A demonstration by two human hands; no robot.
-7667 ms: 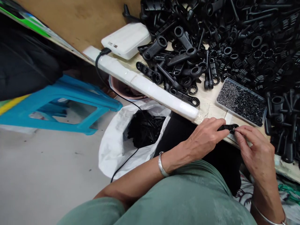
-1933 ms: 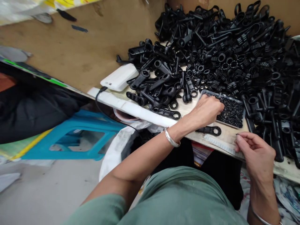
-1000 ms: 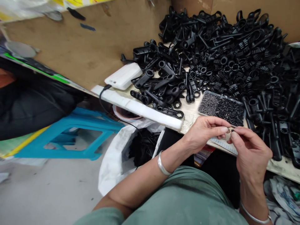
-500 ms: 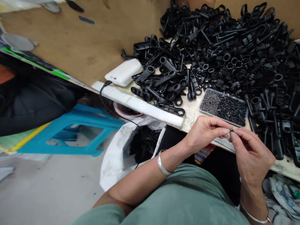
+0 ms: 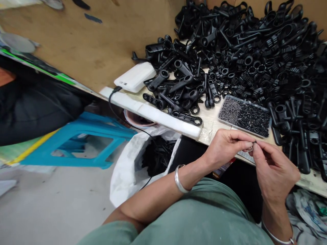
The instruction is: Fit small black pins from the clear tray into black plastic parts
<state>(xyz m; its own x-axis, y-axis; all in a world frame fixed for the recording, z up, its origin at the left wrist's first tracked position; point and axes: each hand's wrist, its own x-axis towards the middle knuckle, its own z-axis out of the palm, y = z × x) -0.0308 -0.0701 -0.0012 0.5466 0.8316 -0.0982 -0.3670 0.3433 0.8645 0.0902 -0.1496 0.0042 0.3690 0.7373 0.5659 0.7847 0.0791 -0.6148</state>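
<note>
My left hand point(image 5: 227, 146) and my right hand point(image 5: 276, 166) meet fingertip to fingertip just in front of the table edge. Both are closed in a pinch around a tiny dark piece point(image 5: 254, 143), mostly hidden by the fingers and too small to name. Right behind them lies a clear plastic box point(image 5: 220, 115) with small grey pieces in its left part and small black pieces in its right part. Black plastic parts with ringed ends point(image 5: 296, 126) lie close to the right of the box.
A large heap of black plastic parts point(image 5: 230, 44) covers the table's back. A white power bank point(image 5: 135, 77) with a black cable sits by the foam-edged left side. Below stand a white sack point(image 5: 122, 177) holding black pieces and a blue stool point(image 5: 76, 136). Cardboard point(image 5: 114, 41) walls the back.
Both hands have shifted very slightly to the right, fingertips still together. The small piece shows a little differently between them. The view has moved slightly.
</note>
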